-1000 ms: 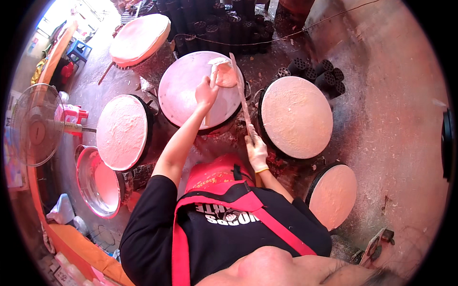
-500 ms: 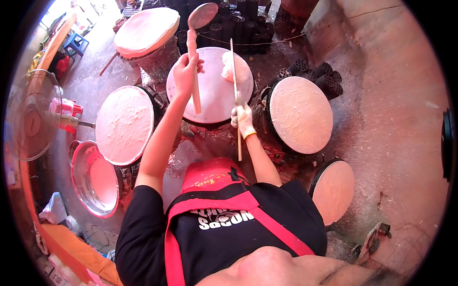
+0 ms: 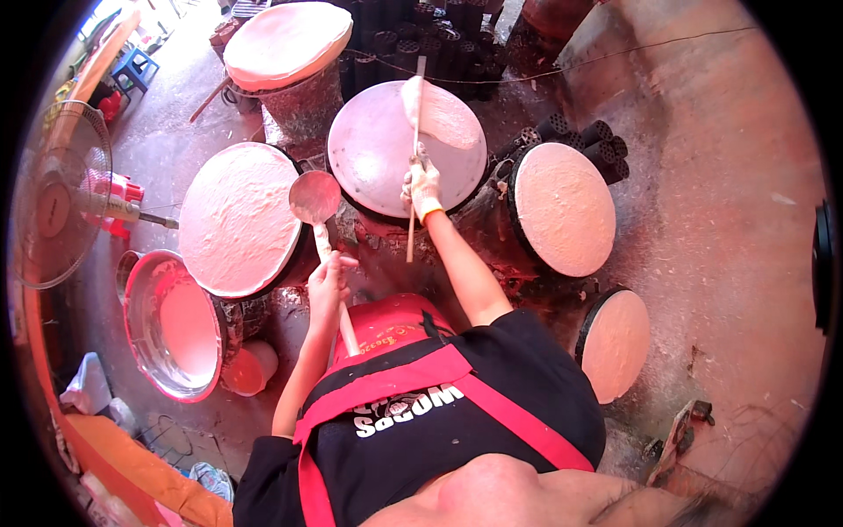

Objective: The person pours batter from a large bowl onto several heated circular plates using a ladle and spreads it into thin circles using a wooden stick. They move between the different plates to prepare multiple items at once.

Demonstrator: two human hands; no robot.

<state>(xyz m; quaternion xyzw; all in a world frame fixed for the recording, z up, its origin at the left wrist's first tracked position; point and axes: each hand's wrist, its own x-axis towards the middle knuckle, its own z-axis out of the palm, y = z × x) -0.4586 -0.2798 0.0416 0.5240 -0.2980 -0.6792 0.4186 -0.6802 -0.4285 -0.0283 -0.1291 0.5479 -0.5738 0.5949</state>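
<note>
My left hand [image 3: 328,279] is closed round the handle of a ladle [image 3: 314,197], whose round bowl hangs between the left and middle griddles. In a pale glove, my right hand [image 3: 422,183] grips a long thin stick [image 3: 416,114] held over the middle round griddle [image 3: 373,167]. Pale batter [image 3: 448,119] lies in a band across that griddle's upper right, against the stick's far part. The rest of its surface is bare and greyish. A sheet of batter covers the left griddle [image 3: 237,220], close to the ladle.
Batter also coats the right griddle [image 3: 565,209], the lower right one [image 3: 615,346] and the far left one [image 3: 287,44]. A wide basin of batter [image 3: 189,329] stands at the left, below a fan [image 3: 61,198]. Black perforated briquettes [image 3: 601,145] are stacked behind.
My left hand has drawn the ladle back and down from the middle griddle. My right hand has moved the stick, and the batter lump is now spread into a band.
</note>
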